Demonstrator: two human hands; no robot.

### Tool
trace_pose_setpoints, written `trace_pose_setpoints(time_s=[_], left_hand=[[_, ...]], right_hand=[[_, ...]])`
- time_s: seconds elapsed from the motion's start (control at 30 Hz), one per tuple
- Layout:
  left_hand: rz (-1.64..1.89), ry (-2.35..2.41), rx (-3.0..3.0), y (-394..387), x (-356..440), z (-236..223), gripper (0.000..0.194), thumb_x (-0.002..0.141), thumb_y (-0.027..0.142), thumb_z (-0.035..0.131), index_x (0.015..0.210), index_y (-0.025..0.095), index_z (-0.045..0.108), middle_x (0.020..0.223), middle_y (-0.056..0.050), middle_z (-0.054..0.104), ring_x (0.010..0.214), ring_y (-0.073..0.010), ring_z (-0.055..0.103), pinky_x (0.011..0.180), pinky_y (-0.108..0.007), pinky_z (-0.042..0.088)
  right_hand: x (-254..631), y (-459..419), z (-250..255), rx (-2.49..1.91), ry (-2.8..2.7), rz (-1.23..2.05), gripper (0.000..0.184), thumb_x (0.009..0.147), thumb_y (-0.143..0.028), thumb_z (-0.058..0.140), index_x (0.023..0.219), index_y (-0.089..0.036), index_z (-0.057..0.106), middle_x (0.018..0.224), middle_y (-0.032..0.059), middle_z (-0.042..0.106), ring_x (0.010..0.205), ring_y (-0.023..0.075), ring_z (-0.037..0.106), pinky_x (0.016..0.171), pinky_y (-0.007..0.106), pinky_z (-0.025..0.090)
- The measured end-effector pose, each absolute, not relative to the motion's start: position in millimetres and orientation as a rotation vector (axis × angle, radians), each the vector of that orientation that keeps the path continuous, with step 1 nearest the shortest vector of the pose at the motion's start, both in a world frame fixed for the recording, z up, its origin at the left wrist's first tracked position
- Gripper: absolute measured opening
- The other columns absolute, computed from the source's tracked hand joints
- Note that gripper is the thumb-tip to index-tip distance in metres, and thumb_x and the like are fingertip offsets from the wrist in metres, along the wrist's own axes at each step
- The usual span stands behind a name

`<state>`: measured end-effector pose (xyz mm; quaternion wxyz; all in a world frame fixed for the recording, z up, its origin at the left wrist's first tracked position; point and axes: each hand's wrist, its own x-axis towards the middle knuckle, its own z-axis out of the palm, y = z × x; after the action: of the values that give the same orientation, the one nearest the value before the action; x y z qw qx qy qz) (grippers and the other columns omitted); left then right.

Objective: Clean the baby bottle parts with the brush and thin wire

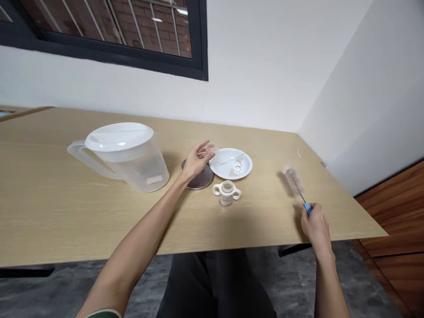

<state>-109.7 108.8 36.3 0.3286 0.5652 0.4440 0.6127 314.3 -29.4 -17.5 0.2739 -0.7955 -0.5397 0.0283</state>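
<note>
My right hand [314,223] is wrapped around the blue handle of a bottle brush [294,181], its pale bristles pointing up and away over the table's right side. Farther left, my left hand [198,159] holds a small translucent cup-like piece [213,152] between thumb and fingers. Under that hand lies a dark round dish [200,180], partly hidden by the wrist. A white plate [215,170] just right of it carries a clear ringed part [237,168] and a thin stick [232,158]. In front stands an uncapped white two-handled baby bottle [227,194], touched by neither hand.
A large translucent pitcher [132,163] with a white lid stands on the left of the wooden table [82,225]. A small white strip [298,153] lies near the back right. A white wall and a barred window [115,26] rise behind.
</note>
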Motion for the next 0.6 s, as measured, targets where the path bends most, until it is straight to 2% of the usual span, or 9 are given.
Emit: trace_pose_setpoints(time_s=[0.13, 0.23, 0.3, 0.4, 0.5, 0.6], left_hand=[[1.694, 1.061, 1.353, 96, -113, 39, 0.083, 0.067, 0.041, 0.084, 0.140, 0.015, 0.052, 0.135, -0.020, 0.063, 0.120, -0.0266, 0.063, 0.100, -0.041, 0.053], [1.701, 1.025, 1.266, 87, -112, 42, 0.081, 0.065, 0.040, 0.086, 0.136, 0.014, 0.056, 0.137, -0.019, 0.061, 0.123, -0.0292, 0.062, 0.104, -0.042, 0.051], [1.683, 1.011, 1.243, 83, -110, 43, 0.077, 0.063, 0.040, 0.088, 0.130, 0.016, 0.060, 0.140, -0.018, 0.059, 0.121, -0.0303, 0.063, 0.104, -0.044, 0.052], [1.682, 1.000, 1.206, 81, -108, 41, 0.077, 0.058, 0.037, 0.091, 0.126, 0.016, 0.062, 0.138, -0.018, 0.060, 0.119, -0.0309, 0.065, 0.104, -0.045, 0.052], [1.710, 1.053, 1.158, 82, -109, 38, 0.077, 0.056, 0.035, 0.092, 0.125, 0.016, 0.064, 0.134, -0.016, 0.062, 0.116, -0.0303, 0.067, 0.103, -0.045, 0.053], [1.719, 1.163, 1.172, 83, -110, 35, 0.074, 0.058, 0.035, 0.092, 0.124, 0.017, 0.065, 0.130, -0.014, 0.065, 0.110, -0.0289, 0.068, 0.100, -0.045, 0.055]], right_hand=[[282, -4, 7, -1.793, -1.341, 0.318, 0.045, 0.080, -0.062, 0.061, 0.101, -0.024, 0.050, 0.067, 0.0023, 0.067, 0.059, 0.0231, 0.061, 0.057, 0.031, 0.041], [244, 27, 30, -1.561, -1.307, 0.447, 0.050, 0.077, -0.068, 0.065, 0.091, -0.021, 0.057, 0.055, -0.0047, 0.053, 0.046, 0.0146, 0.045, 0.047, 0.027, 0.031], [218, 51, 46, -1.456, -1.393, 0.462, 0.052, 0.082, -0.069, 0.060, 0.082, -0.018, 0.064, 0.056, -0.0038, 0.050, 0.048, 0.0126, 0.043, 0.048, 0.026, 0.031], [185, 85, 65, -1.368, -1.535, 0.418, 0.060, 0.092, -0.069, 0.041, 0.087, -0.017, 0.069, 0.056, -0.0030, 0.048, 0.050, 0.0135, 0.045, 0.052, 0.027, 0.033], [163, 111, 72, -1.304, -1.681, 0.271, 0.054, 0.096, -0.064, 0.038, 0.089, -0.019, 0.066, 0.069, 0.0014, 0.061, 0.061, 0.0160, 0.054, 0.060, 0.028, 0.039], [153, 122, 64, -1.184, -1.761, 0.347, 0.045, 0.096, -0.061, 0.041, 0.096, -0.020, 0.058, 0.081, 0.0035, 0.068, 0.069, 0.0164, 0.059, 0.066, 0.028, 0.043]])
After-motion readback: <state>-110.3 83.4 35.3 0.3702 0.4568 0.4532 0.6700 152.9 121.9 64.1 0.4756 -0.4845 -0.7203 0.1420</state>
